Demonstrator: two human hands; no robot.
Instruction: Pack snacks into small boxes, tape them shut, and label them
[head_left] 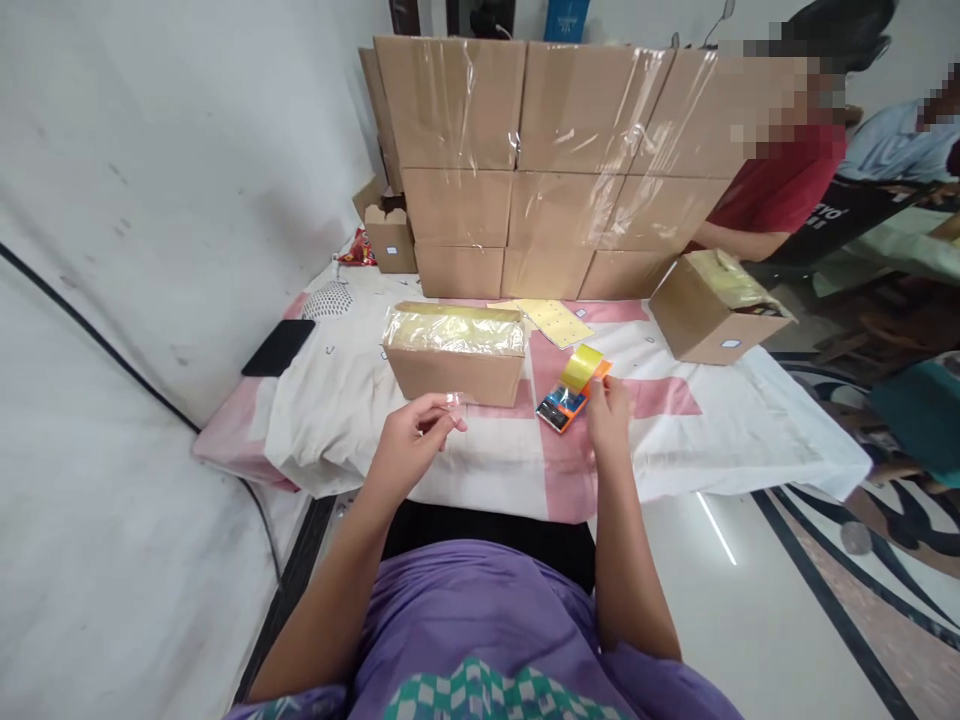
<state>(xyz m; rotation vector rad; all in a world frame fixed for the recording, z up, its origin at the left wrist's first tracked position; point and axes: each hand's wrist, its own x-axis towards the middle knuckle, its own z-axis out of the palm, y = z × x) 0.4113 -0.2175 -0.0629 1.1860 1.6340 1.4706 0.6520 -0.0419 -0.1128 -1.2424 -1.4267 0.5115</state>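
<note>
My left hand (pixel 412 438) is closed in a pinch, with a short piece of clear tape (pixel 454 400) at its fingertips. It is in front of a cardboard box (pixel 450 372) whose top is covered with shiny, yellowish tape. My right hand (pixel 609 412) grips the side of an orange tape dispenser (pixel 568 396) fitted with a yellow roll of tape. The dispenser's black end points toward the front left, low over the cloth. Behind it, thin yellow sheets with small marks (pixel 556 322) lie on the table.
Stacked, taped cartons (pixel 566 205) form a wall along the table's back. Another taped box (pixel 724 310) stands at the right. A black flat object (pixel 278 348) lies near the left wall. Beyond the stack, a person in a red shirt (pixel 787 185) is at the right.
</note>
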